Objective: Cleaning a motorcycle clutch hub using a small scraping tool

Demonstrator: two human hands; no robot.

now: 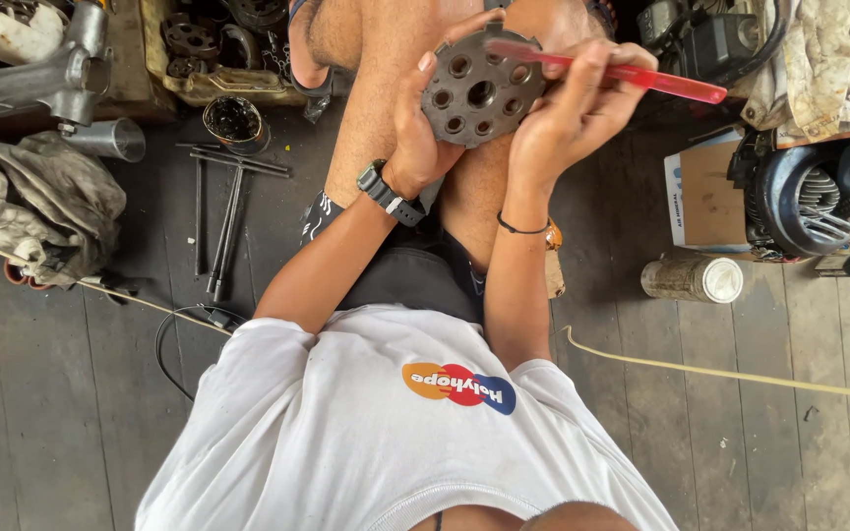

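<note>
Closest beneath the camera, a white T-shirt point(386, 433) fills the bottom of my view, with both bare arms reaching forward over the knees. The left hand point(413, 138), a black watch point(386, 192) on its wrist, has its fingers curled tightly round the rim of a round metal disc point(481, 95) drilled with a ring of holes and holds it up at an angle in front of the legs. The right hand point(563, 118) is closed in a pinch on a red brush point(641, 77), whose head end lies across the disc's upper edge.

I judge the step in hand to be scrubbing the disc's face. Another stroke would need the left grip firm and the disc turned to bring an unbrushed part under the bristles.

Below them lies a dark plank floor point(71, 413), with T-handled wrenches point(223, 216) and a grey rag point(41, 202) to the left, and a dirty can point(693, 279) on its side and a yellow cord point(740, 376) to the right. Farther off, a tray of greasy parts point(218, 49) sits on the left, and an engine housing point(804, 202) beside a cardboard box point(705, 192) on the right.
</note>
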